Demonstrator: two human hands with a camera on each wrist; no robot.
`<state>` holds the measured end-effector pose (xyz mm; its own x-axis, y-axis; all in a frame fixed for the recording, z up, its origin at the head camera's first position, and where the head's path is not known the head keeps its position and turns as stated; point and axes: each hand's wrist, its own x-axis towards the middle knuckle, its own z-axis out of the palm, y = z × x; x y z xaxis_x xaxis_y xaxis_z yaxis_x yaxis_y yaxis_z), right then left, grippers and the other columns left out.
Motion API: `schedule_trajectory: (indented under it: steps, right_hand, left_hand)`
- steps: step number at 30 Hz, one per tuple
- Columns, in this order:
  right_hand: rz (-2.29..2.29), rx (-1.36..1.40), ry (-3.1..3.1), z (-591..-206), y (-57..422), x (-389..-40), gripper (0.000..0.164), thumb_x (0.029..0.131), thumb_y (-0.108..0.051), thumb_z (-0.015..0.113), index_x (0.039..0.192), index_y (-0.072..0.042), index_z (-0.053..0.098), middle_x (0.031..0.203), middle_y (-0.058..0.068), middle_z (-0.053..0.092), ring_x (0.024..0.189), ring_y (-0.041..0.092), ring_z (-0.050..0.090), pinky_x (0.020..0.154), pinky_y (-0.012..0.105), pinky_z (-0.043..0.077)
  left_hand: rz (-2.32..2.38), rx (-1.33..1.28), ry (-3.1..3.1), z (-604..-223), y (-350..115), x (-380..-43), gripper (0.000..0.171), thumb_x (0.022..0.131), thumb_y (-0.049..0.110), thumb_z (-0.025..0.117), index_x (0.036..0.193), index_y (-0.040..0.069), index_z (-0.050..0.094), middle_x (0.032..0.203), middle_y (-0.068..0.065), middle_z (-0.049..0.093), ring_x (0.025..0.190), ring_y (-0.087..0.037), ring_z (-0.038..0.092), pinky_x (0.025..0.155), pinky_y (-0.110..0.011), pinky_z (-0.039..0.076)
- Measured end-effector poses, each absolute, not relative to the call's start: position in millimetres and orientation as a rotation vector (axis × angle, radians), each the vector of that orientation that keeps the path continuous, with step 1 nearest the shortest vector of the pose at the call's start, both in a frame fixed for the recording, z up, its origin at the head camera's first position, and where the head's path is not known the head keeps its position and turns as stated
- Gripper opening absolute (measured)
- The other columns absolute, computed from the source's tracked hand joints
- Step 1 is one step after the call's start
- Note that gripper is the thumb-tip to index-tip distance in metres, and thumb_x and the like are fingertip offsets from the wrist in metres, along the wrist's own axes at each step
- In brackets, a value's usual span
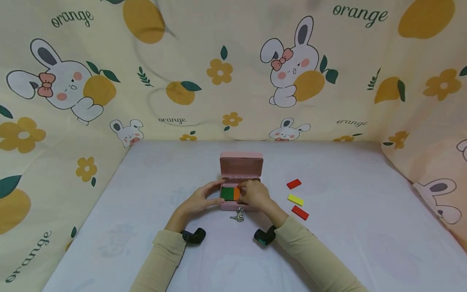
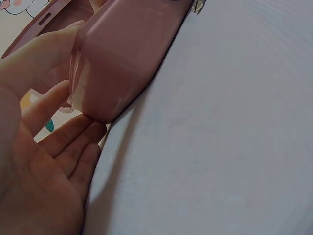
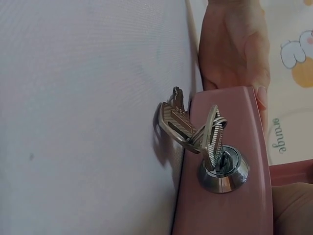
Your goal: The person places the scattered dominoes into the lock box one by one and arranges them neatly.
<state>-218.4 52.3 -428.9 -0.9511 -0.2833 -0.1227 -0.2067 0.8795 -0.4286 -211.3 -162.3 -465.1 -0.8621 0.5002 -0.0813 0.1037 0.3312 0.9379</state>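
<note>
Two beige sleeves (image 1: 160, 259) are extending over the tabletop (image 1: 160, 170). Keys (image 3: 178, 126) are hanging from the lock (image 3: 219, 185) of the pink box (image 1: 228, 207), which is sitting well in from the tabletop's left and right edges. The left hand (image 1: 198, 200) is touching the box's left side, its fingers spreading along it. The right hand (image 1: 257, 194) is holding its fingers bent inside; I can't tell whether they're pinching the orange block (image 1: 236, 194), which is lying beside green blocks (image 1: 227, 194). Rightward, red and yellow blocks (image 1: 295, 200) are lying apart. Beyond, the lid (image 1: 241, 166) is standing open, and a rabbit-print curtain (image 1: 248, 93) is hanging along the far edge.
</note>
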Motion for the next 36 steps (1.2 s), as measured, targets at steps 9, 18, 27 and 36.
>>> schedule_trajectory:
  steps: [9,18,27,36]
  right_hand:
    - [-0.645,-0.372,2.862,-430,54,-219,0.048,0.075,-0.028,0.083,0.119,-0.013,0.07,0.121,0.012,0.07,0.101,0.028,0.066,0.085,0.045,0.057]
    - [-0.77,-0.367,2.861,-434,59,-218,0.053,0.072,-0.029,0.085,0.121,-0.015,0.068,0.088,0.005,0.071,0.074,0.016,0.056,0.06,0.026,0.043]
    - [-0.989,-0.431,2.822,-431,63,-212,0.042,0.076,-0.018,0.081,0.116,-0.009,0.07,0.064,0.0,0.053,0.059,0.011,0.044,0.051,0.02,0.029]
    - [-1.154,-0.476,2.787,-428,67,-206,0.033,0.079,-0.011,0.078,0.11,-0.002,0.071,0.064,0.003,0.057,0.057,0.008,0.044,0.05,0.016,0.032]
  left_hand:
    - [1.554,0.543,2.241,-467,-161,-213,0.069,0.09,0.021,0.069,0.15,0.013,0.034,0.158,-0.014,0.033,0.148,-0.035,0.028,0.122,-0.056,0.02]
    - [1.555,0.557,2.241,-467,-160,-214,0.069,0.09,0.021,0.069,0.149,0.013,0.035,0.158,-0.013,0.033,0.148,-0.034,0.028,0.122,-0.056,0.02]
    - [1.553,0.542,2.239,-467,-161,-213,0.07,0.09,0.021,0.069,0.15,0.013,0.034,0.158,-0.013,0.032,0.148,-0.034,0.028,0.122,-0.056,0.02]
    - [1.541,0.54,2.248,-467,-162,-213,0.069,0.09,0.022,0.068,0.15,0.014,0.034,0.158,-0.013,0.033,0.148,-0.035,0.028,0.122,-0.057,0.02]
